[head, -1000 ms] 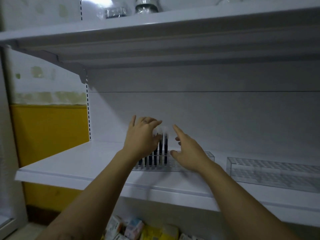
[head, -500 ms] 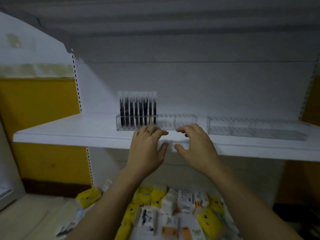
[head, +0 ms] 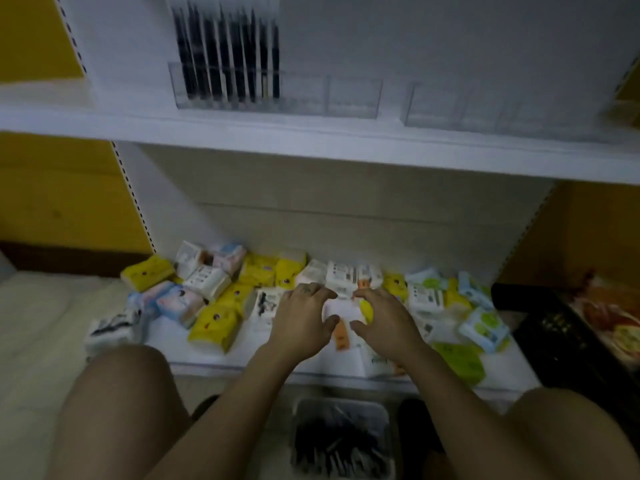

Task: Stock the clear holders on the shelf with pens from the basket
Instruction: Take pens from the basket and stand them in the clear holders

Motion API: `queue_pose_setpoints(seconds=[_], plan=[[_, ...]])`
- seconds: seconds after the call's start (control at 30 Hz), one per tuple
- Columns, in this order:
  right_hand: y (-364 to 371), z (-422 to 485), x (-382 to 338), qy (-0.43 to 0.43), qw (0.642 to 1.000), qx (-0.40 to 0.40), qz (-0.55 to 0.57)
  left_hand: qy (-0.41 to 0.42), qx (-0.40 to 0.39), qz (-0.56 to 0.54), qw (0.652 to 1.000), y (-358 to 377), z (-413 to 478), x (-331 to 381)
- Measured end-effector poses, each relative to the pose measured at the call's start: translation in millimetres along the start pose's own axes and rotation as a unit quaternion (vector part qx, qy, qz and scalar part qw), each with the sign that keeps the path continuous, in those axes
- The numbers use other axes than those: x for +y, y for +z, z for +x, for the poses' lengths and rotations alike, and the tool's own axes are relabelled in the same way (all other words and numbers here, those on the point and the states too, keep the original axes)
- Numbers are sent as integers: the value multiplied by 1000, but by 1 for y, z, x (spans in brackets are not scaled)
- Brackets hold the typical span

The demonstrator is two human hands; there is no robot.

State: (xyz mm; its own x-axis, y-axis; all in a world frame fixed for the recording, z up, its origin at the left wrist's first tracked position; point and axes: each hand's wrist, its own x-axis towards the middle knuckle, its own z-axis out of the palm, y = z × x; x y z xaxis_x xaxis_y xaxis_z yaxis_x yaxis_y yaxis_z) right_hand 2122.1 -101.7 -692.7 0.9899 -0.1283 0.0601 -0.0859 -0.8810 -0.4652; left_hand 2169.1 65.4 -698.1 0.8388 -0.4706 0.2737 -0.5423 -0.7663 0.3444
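Observation:
A clear holder stands on the white shelf, its left part filled with several upright dark pens. A second clear holder to its right holds nothing. A grey basket of dark pens sits on the floor between my knees. My left hand and my right hand hang side by side below the shelf, above the basket, fingers loosely curled and holding nothing.
Many small yellow, white and blue packets lie spread over the bottom shelf behind my hands. A black crate stands at the right. My bare knees frame the basket on both sides.
Both hands have left the holder and dropped well below the shelf edge. My view has tilted down, bringing the packets and the pen basket into sight.

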Motion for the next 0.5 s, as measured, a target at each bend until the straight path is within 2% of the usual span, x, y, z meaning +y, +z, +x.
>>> queue_pose_setpoints(seconds=[0.23, 0.5], plan=[[83, -12, 68, 98, 984, -151, 6, -74, -168, -26, 983, 87, -17, -20], [158, -30, 123, 163, 941, -294, 35, -180, -333, -82, 922, 176, -51, -47]])
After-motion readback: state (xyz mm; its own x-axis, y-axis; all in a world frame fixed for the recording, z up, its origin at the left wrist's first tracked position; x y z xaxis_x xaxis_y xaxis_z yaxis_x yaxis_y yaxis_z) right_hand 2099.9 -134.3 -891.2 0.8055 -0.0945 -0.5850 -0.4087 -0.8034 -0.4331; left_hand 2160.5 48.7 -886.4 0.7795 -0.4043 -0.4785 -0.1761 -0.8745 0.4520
